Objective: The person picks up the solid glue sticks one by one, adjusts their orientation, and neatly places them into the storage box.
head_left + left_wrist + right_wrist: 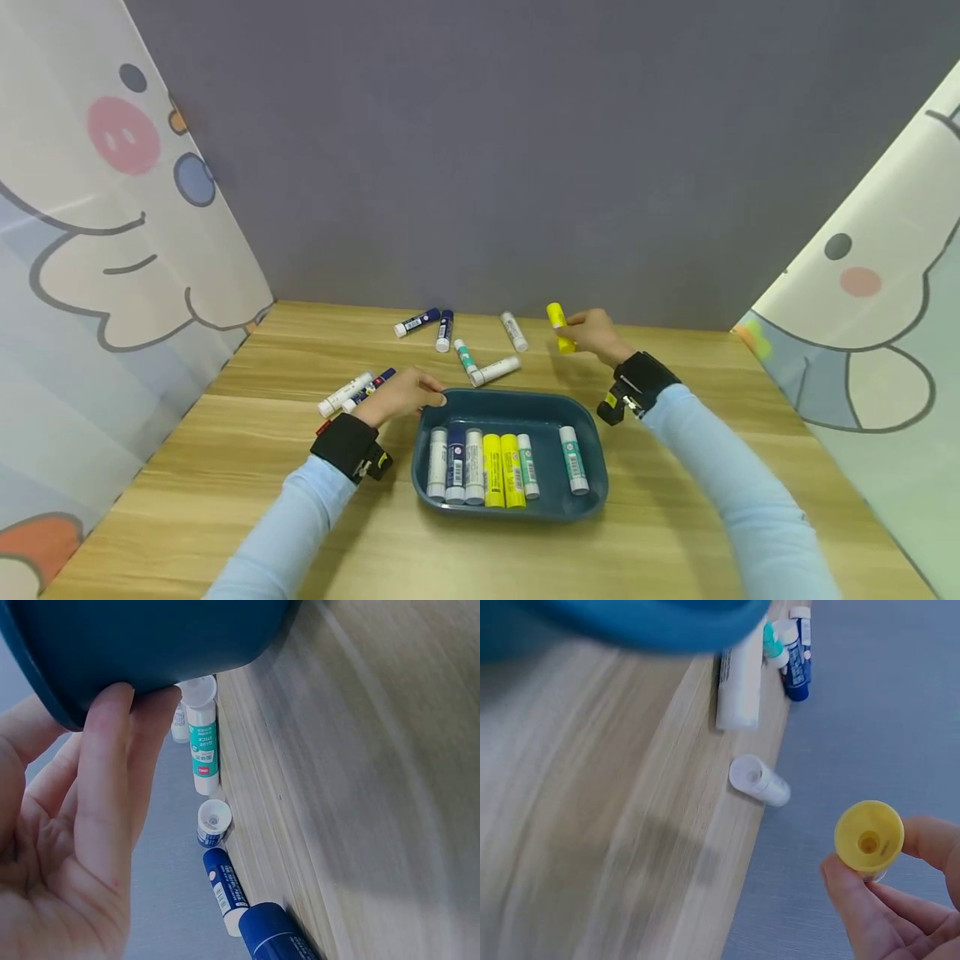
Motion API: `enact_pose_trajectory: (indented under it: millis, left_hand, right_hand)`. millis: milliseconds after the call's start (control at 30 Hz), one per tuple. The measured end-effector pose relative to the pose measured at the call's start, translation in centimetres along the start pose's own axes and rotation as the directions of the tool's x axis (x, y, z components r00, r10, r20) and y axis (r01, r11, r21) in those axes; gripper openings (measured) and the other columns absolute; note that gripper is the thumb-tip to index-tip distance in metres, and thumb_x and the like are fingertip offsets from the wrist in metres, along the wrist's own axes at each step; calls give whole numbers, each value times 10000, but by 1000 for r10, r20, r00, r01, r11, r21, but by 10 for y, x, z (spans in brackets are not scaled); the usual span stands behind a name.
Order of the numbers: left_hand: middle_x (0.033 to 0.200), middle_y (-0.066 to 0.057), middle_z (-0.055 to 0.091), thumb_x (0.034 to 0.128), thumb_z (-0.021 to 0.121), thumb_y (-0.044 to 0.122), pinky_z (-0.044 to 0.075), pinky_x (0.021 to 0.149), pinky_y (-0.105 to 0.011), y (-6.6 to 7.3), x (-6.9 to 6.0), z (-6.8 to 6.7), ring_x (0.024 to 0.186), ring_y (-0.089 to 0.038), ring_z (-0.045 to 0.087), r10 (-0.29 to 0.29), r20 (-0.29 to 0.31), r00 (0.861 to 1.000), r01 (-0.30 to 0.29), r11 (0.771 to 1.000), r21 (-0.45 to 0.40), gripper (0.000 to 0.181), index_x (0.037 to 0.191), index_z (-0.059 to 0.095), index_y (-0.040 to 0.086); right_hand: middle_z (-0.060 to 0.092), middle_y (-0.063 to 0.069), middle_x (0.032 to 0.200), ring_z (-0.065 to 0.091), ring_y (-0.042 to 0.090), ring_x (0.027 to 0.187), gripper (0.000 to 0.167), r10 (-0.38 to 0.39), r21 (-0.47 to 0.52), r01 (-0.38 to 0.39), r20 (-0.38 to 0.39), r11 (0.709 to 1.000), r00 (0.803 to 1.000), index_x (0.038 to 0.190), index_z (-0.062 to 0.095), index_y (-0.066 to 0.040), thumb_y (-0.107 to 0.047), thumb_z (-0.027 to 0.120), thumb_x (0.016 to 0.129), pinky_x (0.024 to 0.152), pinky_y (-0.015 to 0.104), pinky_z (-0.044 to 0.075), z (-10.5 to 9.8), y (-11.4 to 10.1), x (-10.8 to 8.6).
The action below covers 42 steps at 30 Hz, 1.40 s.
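A yellow glue stick (556,317) is pinched in my right hand (596,333), above the table behind the tray's right side. The right wrist view shows the round end of that glue stick (868,836) between thumb and fingers. My left hand (401,396) grips the rim of a dark teal tray (547,500) at its far left corner; the left wrist view has the fingers (109,750) against the tray's wall. Inside the tray, several white, blue, yellow and green-labelled glue sticks lie side by side at left, and one green-labelled glue stick (573,460) lies apart at right.
Behind the tray lie a white glue stick (496,371), a small green-labelled one (466,357), a grey-white one (514,331) and two dark blue ones (445,331). Beside my left hand are a white (345,394) and a blue glue stick (369,390). A grey panel (480,167) stands at the back.
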<state>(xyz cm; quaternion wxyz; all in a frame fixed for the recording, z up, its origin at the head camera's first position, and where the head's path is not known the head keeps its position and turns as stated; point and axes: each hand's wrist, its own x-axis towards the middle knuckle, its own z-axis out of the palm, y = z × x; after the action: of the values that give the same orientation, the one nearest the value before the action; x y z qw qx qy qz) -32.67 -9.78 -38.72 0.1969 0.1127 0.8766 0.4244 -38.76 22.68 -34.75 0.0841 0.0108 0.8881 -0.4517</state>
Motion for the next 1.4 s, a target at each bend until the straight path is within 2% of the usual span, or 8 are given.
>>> enact_pose_trajectory:
  millis: [167, 300, 500, 667, 833, 1067, 1267, 1400]
  left_hand:
    - [1071, -124, 645, 850, 636, 156, 534, 686, -353, 1, 4, -1, 761, -160, 593, 5, 1, 1000, -5, 1000, 4, 264, 1072, 660, 17]
    - [1099, -137, 633, 852, 633, 157, 536, 711, -374, 1, 5, -4, 784, -158, 594, 3, -3, 1000, -3, 1000, -3, 269, 1078, 658, 13]
    - [1101, -142, 630, 863, 622, 171, 534, 728, -368, -1, 4, -6, 829, -173, 596, -6, 15, 1000, 6, 1000, -13, 286, 1103, 646, 16]
    - [1083, -142, 641, 868, 616, 178, 534, 728, -352, -4, 3, -5, 874, -189, 603, -14, 20, 1000, 14, 1000, -6, 302, 1120, 636, 12]
    - [1107, -150, 634, 872, 608, 178, 528, 715, -334, -2, 5, -6, 902, -194, 599, -15, 18, 1000, 15, 1000, 9, 301, 1121, 637, 11]
    - [1211, -174, 578, 869, 610, 168, 524, 697, -332, 3, 5, -7, 809, -171, 579, 5, 15, 1000, -5, 999, 31, 291, 1109, 644, 9]
    - [1151, -166, 609, 872, 605, 170, 528, 698, -333, 3, 6, -8, 815, -169, 579, 18, 19, 1000, -19, 998, 59, 307, 1128, 632, 2]
    - [1127, -174, 622, 874, 601, 165, 532, 729, -358, 3, 5, -8, 861, -187, 590, 22, 25, 999, -23, 999, 46, 328, 1150, 616, -11]
  right_hand:
    - [511, 292, 1222, 572, 340, 1039, 495, 28, 79, -30, 25, 996, 999, 1289, 442, 108, -159, 581, 896, 850, 398, 505, -6, -1, -14]
    - [519, 279, 1208, 586, 311, 1004, 518, 41, 100, -45, 46, 994, 998, 1300, 427, 97, -180, 587, 893, 873, 421, 490, -6, -3, -25]
    - [574, 232, 1143, 614, 213, 874, 485, 22, 17, -24, 101, 1000, 995, 1260, 487, 59, -205, 616, 874, 796, 366, 529, -2, -6, -47]
    - [584, 239, 1150, 626, 224, 876, 497, -3, -43, 9, 141, 999, 990, 1262, 488, 63, -198, 632, 864, 741, 338, 544, 3, -9, -66]
    - [593, 226, 1146, 620, 219, 886, 515, 14, -81, 2, 190, 997, 982, 1271, 484, 64, -218, 630, 865, 766, 361, 537, 8, -11, -83]
    - [631, 195, 1087, 642, 173, 807, 502, 20, -108, 7, 254, 994, 967, 1243, 510, 73, -195, 654, 844, 704, 333, 548, 22, -7, -98]
    - [627, 184, 1088, 643, 166, 786, 491, 22, -145, 14, 243, 989, 970, 1221, 533, 51, -213, 672, 831, 687, 325, 548, 30, -7, -106]
    - [652, 149, 1041, 644, 145, 738, 476, 26, -185, 20, 241, 983, 970, 1189, 562, 34, -228, 692, 813, 652, 297, 545, 34, -2, -110]
